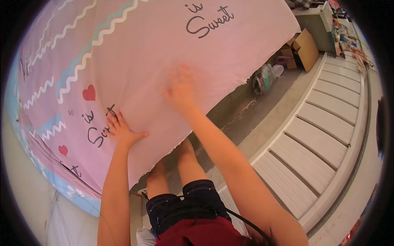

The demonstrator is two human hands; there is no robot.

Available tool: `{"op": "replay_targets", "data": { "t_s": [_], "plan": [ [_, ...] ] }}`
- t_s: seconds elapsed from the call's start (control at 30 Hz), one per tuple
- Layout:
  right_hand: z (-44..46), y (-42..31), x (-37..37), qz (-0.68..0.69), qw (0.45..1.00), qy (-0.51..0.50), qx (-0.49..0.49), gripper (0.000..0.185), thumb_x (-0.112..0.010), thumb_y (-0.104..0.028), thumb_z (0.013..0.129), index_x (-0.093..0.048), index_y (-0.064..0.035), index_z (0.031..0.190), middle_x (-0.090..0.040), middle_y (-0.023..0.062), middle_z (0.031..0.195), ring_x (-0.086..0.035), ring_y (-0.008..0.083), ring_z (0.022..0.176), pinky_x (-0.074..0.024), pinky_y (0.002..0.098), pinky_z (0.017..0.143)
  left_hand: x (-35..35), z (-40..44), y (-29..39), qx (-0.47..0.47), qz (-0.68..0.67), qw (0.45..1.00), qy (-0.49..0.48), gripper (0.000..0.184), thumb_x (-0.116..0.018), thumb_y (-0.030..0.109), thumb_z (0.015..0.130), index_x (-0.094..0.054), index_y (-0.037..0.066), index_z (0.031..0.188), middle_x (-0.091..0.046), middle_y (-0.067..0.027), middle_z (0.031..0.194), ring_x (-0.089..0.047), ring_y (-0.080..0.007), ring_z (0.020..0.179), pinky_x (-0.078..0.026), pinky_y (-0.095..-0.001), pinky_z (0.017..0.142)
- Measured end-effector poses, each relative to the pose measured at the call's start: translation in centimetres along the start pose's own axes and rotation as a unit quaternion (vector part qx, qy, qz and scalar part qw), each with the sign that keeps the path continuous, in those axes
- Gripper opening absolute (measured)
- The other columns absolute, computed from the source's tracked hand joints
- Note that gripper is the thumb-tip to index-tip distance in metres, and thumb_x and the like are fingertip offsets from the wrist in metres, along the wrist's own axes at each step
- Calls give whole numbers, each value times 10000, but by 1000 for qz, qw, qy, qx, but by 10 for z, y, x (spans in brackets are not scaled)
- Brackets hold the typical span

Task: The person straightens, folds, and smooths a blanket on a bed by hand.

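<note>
A large pink cloth [139,74] with wavy white and blue lines, red hearts and black lettering lies spread before me, its frayed near edge running diagonally above my legs. My left hand [124,130] rests flat on it over the lower "Sweet" lettering, fingers spread and thumb out to the side. Farther right, my right hand [180,88] is over the plain middle of the cloth, palm down. Motion smears its fingers, so I cannot tell how they are held or whether they press on the fabric. No object shows in either hand.
To my right runs a white slatted bench [305,149]. Past the cloth's right edge, a clear plastic bag [264,78] and an open cardboard box [307,49] sit on the floor. Light blue fabric [74,197] shows beneath the cloth's left edge.
</note>
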State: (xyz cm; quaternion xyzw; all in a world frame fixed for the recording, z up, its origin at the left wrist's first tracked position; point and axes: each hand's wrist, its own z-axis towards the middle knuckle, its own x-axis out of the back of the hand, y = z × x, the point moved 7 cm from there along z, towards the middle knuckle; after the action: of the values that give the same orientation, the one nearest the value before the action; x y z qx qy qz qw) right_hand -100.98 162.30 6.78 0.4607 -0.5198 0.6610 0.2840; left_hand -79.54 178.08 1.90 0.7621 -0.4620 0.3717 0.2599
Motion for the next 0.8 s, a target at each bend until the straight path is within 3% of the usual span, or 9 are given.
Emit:
{"op": "replay_targets", "data": {
  "t_s": [0.13,0.2,0.33,0.4,0.43,0.47,0.57,0.7,0.8],
  "plan": [
    [7,-16,-38,47,976,-60,205,604,-622,-355,797,-455,-95,1316,-323,179,1433,-294,368,1320,-245,504,1073,-13,9,-5,90,24,992,-85,1531,-819,630,397,160,99,1448,195,-191,1505,181,-413,1376,-7,-691,1012],
    [22,56,-21,69,982,-136,112,625,-609,-421,778,-474,-114,1304,-337,139,1439,-268,320,1344,-191,489,1105,-14,11,-2,113,45,983,-139,1554,-812,648,395,193,78,1435,218,-210,1493,216,-419,1365,13,-701,1000],
    [1,273,59,-229,970,-28,-74,717,-550,-534,810,-395,-123,1376,-325,120,1449,-247,260,1366,-152,501,1104,-17,20,2,169,90,959,-209,1568,-795,679,410,215,18,1411,239,-230,1478,230,-421,1358,-5,-685,1018],
    [-35,371,89,-188,937,-47,-289,770,-488,-585,841,-356,-61,1389,-385,151,1410,-217,280,1380,-148,503,1104,-16,20,3,173,92,954,-225,1571,-792,684,414,222,9,1406,241,-233,1475,230,-422,1357,-10,-678,1025],
    [-60,390,110,-184,810,-182,-527,803,-416,-614,868,-315,-24,1402,-344,202,1427,-220,335,1372,-167,517,1094,-15,21,4,177,100,951,-235,1565,-787,691,414,204,2,1411,228,-232,1480,222,-423,1359,-15,-673,1032],
    [-77,384,116,-279,803,-82,-521,828,-388,-615,882,-264,4,1417,-271,250,1450,-211,385,1364,-184,508,1094,-13,21,4,184,106,947,-243,1560,-782,698,414,185,-6,1416,215,-230,1485,213,-423,1362,-20,-667,1038],
    [-47,319,108,-211,961,49,-170,751,-521,-414,901,-216,36,1420,-170,295,1466,-156,418,1370,-163,486,1105,-20,25,-7,120,84,962,-228,1535,-765,720,407,119,7,1441,187,-234,1493,179,-439,1366,-18,-688,1024],
    [-37,105,27,15,1000,22,8,693,-560,-299,880,-255,23,1412,-180,301,1460,-170,439,1359,-143,505,1105,-9,13,-21,83,22,987,-137,1492,-722,769,391,37,76,1471,130,-223,1511,144,-455,1370,11,-711,1002],
    [-60,-33,-52,-12,977,-150,152,710,-579,-353,847,-299,-24,1410,-167,274,1477,-149,416,1378,-113,554,1097,-16,6,-37,92,-7,991,-102,1484,-711,777,387,24,87,1475,126,-206,1518,148,-442,1375,11,-714,997]
  ]
}}
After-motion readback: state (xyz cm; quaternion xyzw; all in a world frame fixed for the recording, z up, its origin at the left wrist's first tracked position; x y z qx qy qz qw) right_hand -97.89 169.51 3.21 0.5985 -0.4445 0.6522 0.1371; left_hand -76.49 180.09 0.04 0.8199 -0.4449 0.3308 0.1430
